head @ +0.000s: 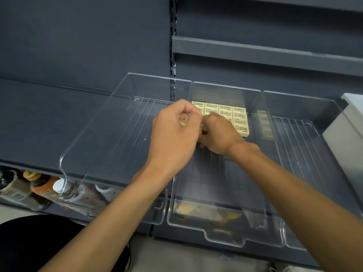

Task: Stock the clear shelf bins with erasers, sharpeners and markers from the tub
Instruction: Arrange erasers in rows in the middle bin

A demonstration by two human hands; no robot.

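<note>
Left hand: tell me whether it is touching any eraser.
Touching. The head view shows the left hand with its fingers curled round a beige eraser, whose end shows inside the curl.

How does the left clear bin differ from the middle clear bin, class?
The middle bin holds rows of cream erasers at its back; the left bin shows none. The right hand reaches into the middle bin, not the left bin. Both are clear with ridged floors.
</note>
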